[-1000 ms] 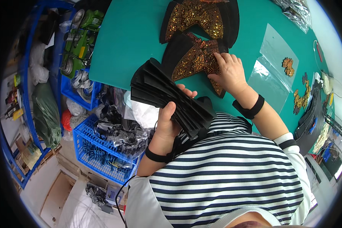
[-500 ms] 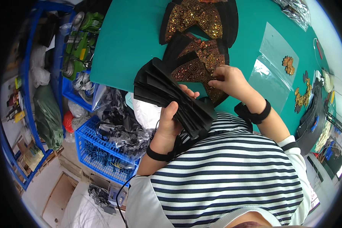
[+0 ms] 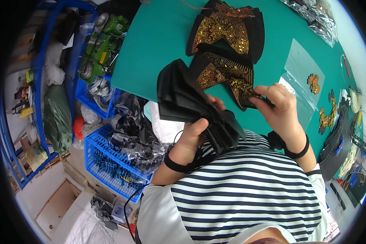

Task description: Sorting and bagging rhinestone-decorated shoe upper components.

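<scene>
At a green counter [image 3: 150, 57], a fanned black bundle [image 3: 179, 91] is gripped by the left hand [image 3: 197, 130], the thumb laid over its near side and fingertips showing on the far side; well apart to the right, the near right corner of a beaded piece [image 3: 225, 73] is pinched between thumb and fingers of the right hand [image 3: 278, 99]; the beaded piece is set on the counter just beyond the bundle, its far edge meeting a beaded stack [image 3: 221, 30]; to the right, a small gold ornament [image 3: 313, 83] is seen on a clear plastic bag [image 3: 299, 63].

The beaded piece is judged light and limp, its black backing probably soft and easily folded; the beadwork is likely rough rather than slippery, with beads that could be snagged or loosened by scraping; it is best held by the plain black border or by a corner, as here; the bundle, apparently made of many thin layers, looks light but apt to slide apart, and is best clasped around its narrow middle.
</scene>
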A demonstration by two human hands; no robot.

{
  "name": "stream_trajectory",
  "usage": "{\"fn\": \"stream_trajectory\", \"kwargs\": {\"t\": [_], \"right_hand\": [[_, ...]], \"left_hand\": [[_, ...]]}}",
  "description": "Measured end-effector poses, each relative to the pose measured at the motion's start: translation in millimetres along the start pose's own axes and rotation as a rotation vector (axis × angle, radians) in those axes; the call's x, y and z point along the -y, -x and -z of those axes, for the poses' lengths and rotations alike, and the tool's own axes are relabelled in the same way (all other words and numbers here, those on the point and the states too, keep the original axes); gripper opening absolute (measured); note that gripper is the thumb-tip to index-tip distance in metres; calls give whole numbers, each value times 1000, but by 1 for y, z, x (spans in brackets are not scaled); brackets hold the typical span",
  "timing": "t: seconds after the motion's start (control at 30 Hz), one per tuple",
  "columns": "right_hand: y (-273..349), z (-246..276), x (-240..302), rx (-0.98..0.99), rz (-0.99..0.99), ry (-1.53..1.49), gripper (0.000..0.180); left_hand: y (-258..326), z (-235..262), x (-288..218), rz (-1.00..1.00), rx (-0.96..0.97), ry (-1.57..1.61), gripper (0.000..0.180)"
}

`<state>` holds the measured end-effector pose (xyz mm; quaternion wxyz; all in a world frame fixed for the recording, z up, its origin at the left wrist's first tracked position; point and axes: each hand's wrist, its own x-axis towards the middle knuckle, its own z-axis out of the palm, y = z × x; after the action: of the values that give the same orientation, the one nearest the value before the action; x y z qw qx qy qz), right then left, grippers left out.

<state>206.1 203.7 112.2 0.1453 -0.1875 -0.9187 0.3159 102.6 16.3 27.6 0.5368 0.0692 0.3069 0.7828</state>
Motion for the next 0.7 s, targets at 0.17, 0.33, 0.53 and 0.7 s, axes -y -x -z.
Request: {"fn": "stream_trajectory", "kwargs": {"t": [0.17, 0.33, 0.53, 0.7], "right_hand": [[4, -10, 18, 48, 255, 117, 25], [8, -5, 26, 106, 312, 124, 33], [13, 5, 36, 96, 290, 132, 32], [19, 10, 30, 69, 262, 93, 36]], "left_hand": [[-12, -23, 4, 10, -51, -21, 73], [-17, -23, 3, 66, 62, -17, 74], [-26, -23, 7, 4, 203, 21, 68], [-34, -35, 2, -87, 253, -102, 69]]}}
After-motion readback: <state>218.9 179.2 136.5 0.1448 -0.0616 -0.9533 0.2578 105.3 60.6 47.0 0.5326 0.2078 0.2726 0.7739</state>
